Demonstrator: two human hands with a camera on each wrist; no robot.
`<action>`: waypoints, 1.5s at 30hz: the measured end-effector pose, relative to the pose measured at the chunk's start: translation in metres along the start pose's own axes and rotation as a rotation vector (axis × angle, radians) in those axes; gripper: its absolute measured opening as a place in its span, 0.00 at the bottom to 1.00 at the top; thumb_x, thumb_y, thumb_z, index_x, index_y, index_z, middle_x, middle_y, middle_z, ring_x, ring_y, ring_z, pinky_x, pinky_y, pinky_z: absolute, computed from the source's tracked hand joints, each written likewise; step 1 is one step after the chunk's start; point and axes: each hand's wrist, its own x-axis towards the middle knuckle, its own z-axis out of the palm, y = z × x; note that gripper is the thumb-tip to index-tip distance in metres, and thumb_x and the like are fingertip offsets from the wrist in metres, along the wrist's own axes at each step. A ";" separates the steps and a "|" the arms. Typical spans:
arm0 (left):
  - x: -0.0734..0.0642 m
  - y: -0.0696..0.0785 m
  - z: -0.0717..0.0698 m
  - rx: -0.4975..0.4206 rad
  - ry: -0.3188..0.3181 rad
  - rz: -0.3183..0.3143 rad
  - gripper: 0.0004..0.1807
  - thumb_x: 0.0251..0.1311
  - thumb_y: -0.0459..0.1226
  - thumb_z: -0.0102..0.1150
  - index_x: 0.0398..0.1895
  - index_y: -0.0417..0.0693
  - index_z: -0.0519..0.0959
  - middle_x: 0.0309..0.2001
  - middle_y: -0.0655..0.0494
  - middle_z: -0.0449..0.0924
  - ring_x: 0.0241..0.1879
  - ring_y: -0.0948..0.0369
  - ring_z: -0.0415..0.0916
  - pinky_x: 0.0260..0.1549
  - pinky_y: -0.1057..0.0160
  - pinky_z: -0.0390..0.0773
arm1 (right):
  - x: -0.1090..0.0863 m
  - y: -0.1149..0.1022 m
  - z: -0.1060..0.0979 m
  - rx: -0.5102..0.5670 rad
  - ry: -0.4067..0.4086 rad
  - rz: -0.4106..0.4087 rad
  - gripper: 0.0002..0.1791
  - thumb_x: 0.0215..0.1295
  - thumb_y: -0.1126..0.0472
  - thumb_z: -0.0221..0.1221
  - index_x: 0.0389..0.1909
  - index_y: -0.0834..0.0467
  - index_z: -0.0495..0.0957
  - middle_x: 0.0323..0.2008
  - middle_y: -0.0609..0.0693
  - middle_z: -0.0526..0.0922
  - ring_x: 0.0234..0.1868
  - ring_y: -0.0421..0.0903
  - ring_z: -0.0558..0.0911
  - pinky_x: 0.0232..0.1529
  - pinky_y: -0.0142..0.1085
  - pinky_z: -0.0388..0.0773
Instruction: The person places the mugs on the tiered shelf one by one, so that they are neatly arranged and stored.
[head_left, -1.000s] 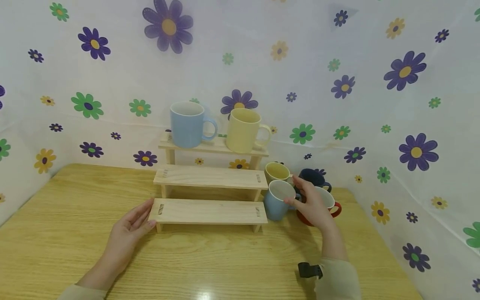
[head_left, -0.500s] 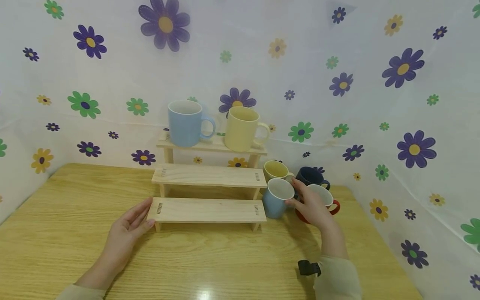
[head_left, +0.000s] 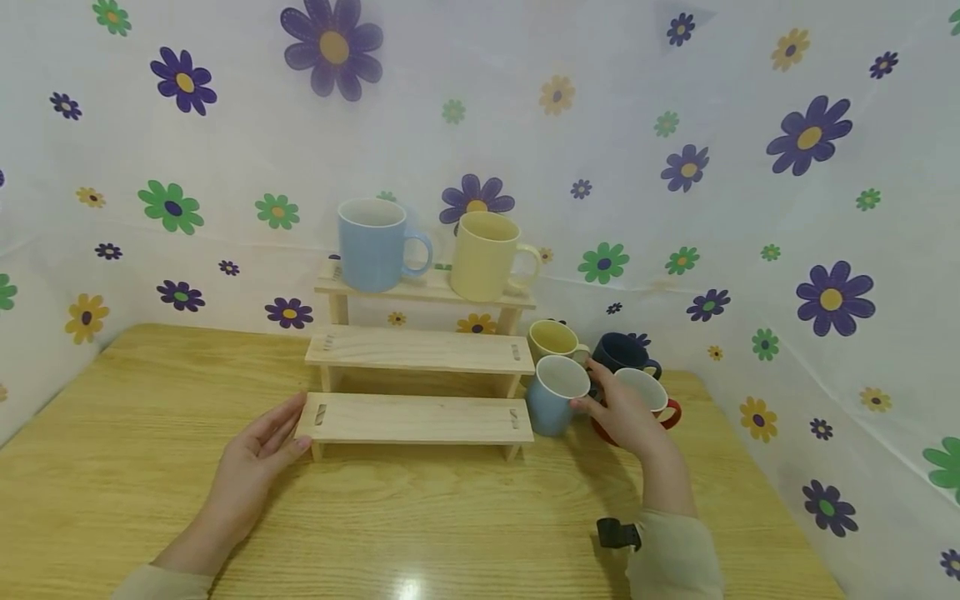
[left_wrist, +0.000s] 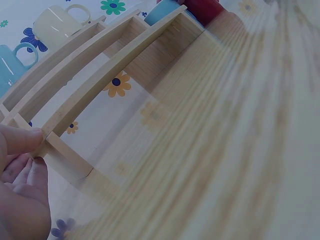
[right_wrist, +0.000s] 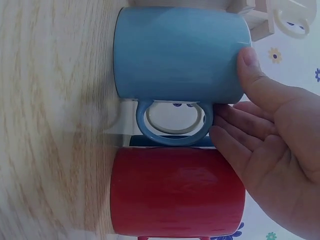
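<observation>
A three-tier wooden shelf rack stands on the table. My left hand holds the left end of its lowest board, thumb at the front corner and fingers behind. To the right of the rack is an upright light blue mug with a white inside. My right hand holds this mug at its handle side; in the right wrist view the thumb presses near the rim and the fingers lie by the handle. A larger blue mug and a pale yellow mug stand on the top tier.
Behind the held mug stands a small yellow mug. A dark blue mug and a red mug with a white inside sit close by on the right, partly behind my right hand. A flower-patterned sheet hangs around the table.
The view shifts slightly with the head. Both hands, the rack and the mugs keep their places.
</observation>
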 end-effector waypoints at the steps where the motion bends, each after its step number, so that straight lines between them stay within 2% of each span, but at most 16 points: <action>1: 0.000 0.000 0.000 0.005 0.000 0.002 0.33 0.63 0.32 0.59 0.70 0.35 0.60 0.70 0.47 0.58 0.63 0.71 0.63 0.54 0.74 0.71 | 0.000 0.000 0.000 -0.007 0.002 -0.004 0.45 0.65 0.46 0.57 0.73 0.65 0.49 0.65 0.68 0.64 0.63 0.65 0.67 0.61 0.60 0.66; 8: 0.002 -0.002 -0.001 -0.013 -0.005 0.009 0.33 0.63 0.32 0.59 0.70 0.35 0.59 0.71 0.46 0.58 0.64 0.69 0.62 0.54 0.74 0.71 | 0.000 0.001 0.002 -0.066 0.016 -0.086 0.42 0.68 0.51 0.56 0.72 0.68 0.49 0.65 0.70 0.63 0.63 0.66 0.66 0.62 0.62 0.63; 14: 0.003 -0.002 -0.001 -0.014 -0.005 -0.005 0.33 0.63 0.32 0.60 0.70 0.35 0.59 0.71 0.46 0.58 0.64 0.69 0.62 0.54 0.74 0.71 | -0.001 0.000 0.003 -0.057 0.004 -0.082 0.43 0.70 0.49 0.54 0.73 0.68 0.45 0.69 0.69 0.57 0.66 0.67 0.61 0.64 0.62 0.59; 25: 0.003 -0.003 -0.001 -0.022 0.003 -0.006 0.33 0.63 0.32 0.59 0.70 0.35 0.60 0.71 0.47 0.58 0.64 0.69 0.62 0.54 0.74 0.71 | 0.003 0.001 0.006 -0.050 0.019 -0.091 0.42 0.69 0.54 0.55 0.71 0.72 0.46 0.67 0.72 0.57 0.66 0.67 0.60 0.65 0.61 0.58; 36: 0.001 0.001 0.000 -0.024 -0.003 -0.008 0.34 0.63 0.32 0.60 0.70 0.34 0.59 0.71 0.44 0.56 0.64 0.70 0.62 0.54 0.74 0.71 | 0.003 -0.007 0.008 -0.047 0.027 -0.020 0.45 0.67 0.52 0.58 0.72 0.71 0.46 0.68 0.72 0.57 0.67 0.67 0.59 0.65 0.61 0.58; 42: 0.001 0.000 0.001 -0.025 -0.002 -0.009 0.34 0.63 0.32 0.60 0.70 0.35 0.59 0.71 0.46 0.57 0.63 0.71 0.63 0.53 0.74 0.71 | 0.002 -0.006 0.015 -0.068 0.049 -0.005 0.45 0.64 0.46 0.58 0.70 0.70 0.52 0.62 0.71 0.65 0.63 0.66 0.64 0.63 0.60 0.63; 45: 0.001 -0.001 0.001 -0.033 -0.004 -0.006 0.34 0.63 0.32 0.60 0.70 0.34 0.59 0.71 0.46 0.58 0.63 0.71 0.63 0.53 0.74 0.71 | 0.001 -0.007 0.019 -0.053 0.054 0.027 0.46 0.64 0.43 0.58 0.71 0.68 0.53 0.62 0.71 0.64 0.63 0.65 0.64 0.63 0.61 0.63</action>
